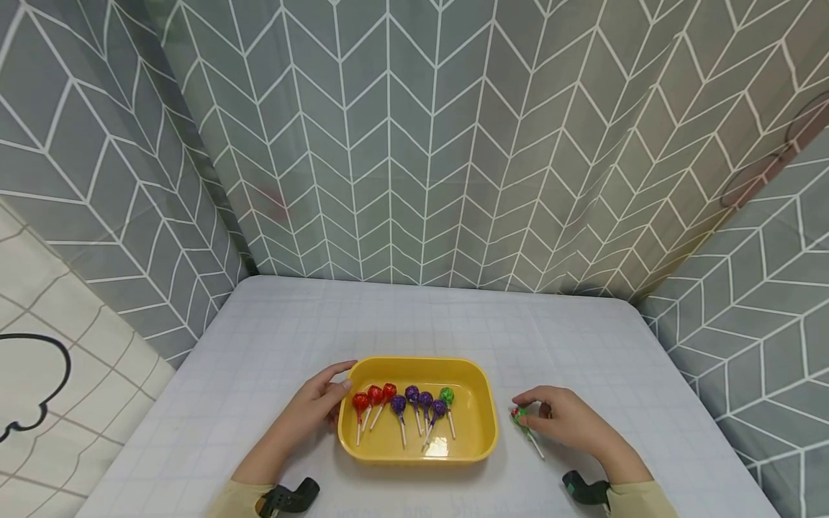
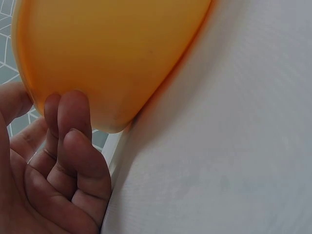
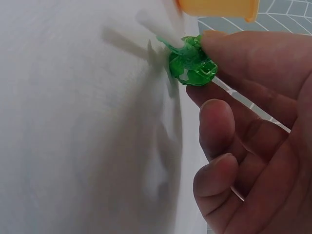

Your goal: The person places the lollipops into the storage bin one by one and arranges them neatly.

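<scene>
A yellow tray [image 1: 479,374] holds several wrapped lollipops: red ones [image 1: 375,395] on the left, purple ones [image 1: 413,393] in the middle and a green one [image 1: 447,395] to the right. At the tray's left side my left hand [image 1: 319,400] grips the wall, thumb at the rim and fingers [image 2: 74,114] against the outside. Right of the tray, my right hand [image 1: 566,417] pinches a green-wrapped lollipop [image 3: 192,66] by its head between thumb and forefinger. Its white stick [image 1: 536,444] points toward the front of the table, close over the cloth.
A white cloth with a faint grid covers the table [image 1: 414,316]. Grey curtains [image 1: 414,144] with white chevron lines stand behind it and at both sides. Dark wrist cameras [image 1: 288,498] sit at both sleeves.
</scene>
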Available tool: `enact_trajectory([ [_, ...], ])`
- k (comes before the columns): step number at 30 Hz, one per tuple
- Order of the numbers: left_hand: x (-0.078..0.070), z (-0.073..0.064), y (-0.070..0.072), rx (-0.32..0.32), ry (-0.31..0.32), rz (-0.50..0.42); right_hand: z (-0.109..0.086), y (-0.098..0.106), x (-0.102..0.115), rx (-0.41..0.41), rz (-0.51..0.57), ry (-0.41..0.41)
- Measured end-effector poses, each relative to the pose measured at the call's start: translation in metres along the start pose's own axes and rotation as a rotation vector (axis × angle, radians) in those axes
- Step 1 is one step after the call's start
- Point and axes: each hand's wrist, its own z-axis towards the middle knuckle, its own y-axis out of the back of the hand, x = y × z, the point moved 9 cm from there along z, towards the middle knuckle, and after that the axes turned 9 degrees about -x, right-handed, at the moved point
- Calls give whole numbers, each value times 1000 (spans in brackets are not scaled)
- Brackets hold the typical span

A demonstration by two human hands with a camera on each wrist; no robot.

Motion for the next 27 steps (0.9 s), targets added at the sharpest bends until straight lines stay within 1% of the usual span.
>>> enact_trajectory([
  [7, 0, 0, -1, -2, -11, 28, -1, -1, -1, -8, -23, -8],
  [14, -1, -1, 0, 8, -1, -5, -1, -2, -2, -20, -27, -22],
  [27, -3, -1, 0, 28, -10, -17, -2, -3, 0, -9, -36, 7],
])
